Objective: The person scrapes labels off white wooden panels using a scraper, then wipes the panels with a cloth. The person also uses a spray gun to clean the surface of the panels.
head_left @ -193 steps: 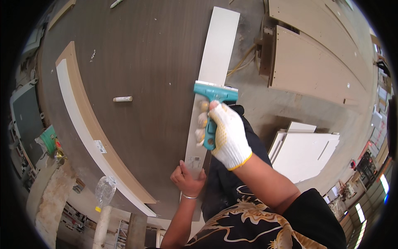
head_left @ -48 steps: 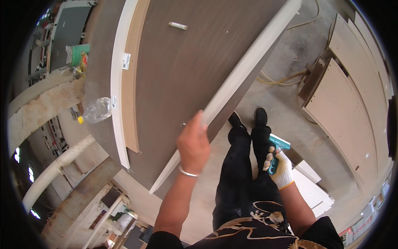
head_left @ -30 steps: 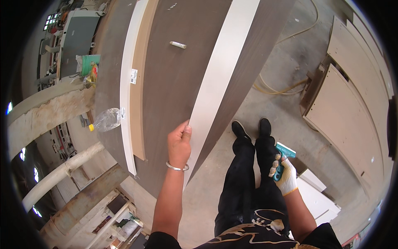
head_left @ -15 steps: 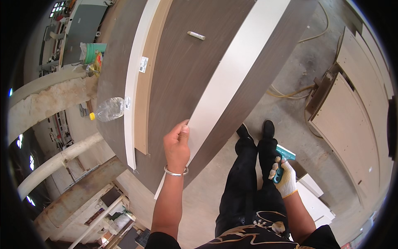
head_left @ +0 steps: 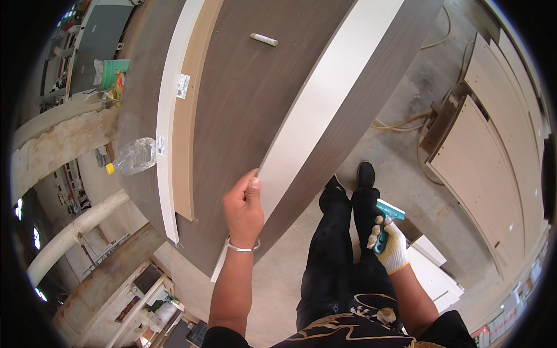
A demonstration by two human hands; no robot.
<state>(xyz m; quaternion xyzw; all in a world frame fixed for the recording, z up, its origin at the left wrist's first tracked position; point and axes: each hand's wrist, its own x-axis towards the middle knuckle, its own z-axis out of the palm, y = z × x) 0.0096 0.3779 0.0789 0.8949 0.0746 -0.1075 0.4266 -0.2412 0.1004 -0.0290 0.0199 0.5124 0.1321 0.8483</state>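
My bare left hand [head_left: 242, 206], with a silver bangle at the wrist, is closed on the left edge of a long white board [head_left: 325, 98]. The thumb rests on top; some of its fingers are hidden. This board lies lengthwise on a brown wood-grain panel [head_left: 243, 110]. Low at the right, in front of my leg, my right hand [head_left: 393, 246] wears a white knit glove. Its fingers wrap the handle of a teal T-shaped scraper [head_left: 390, 210], held apart from the boards. A short pale crayon-like stick [head_left: 264, 40] lies on the brown panel.
To the left, a narrow white strip [head_left: 166, 127] and a tan strip [head_left: 190, 116] lie side by side. A clear bottle with a yellow cap [head_left: 136, 156] lies at the panel's left edge. Pale boards [head_left: 464, 156] and a hose [head_left: 400, 124] are on the right.
The panel, strips and bottle appear slightly further left as the view shifts. My left hand keeps its grip on the board, and my right hand still holds the scraper.
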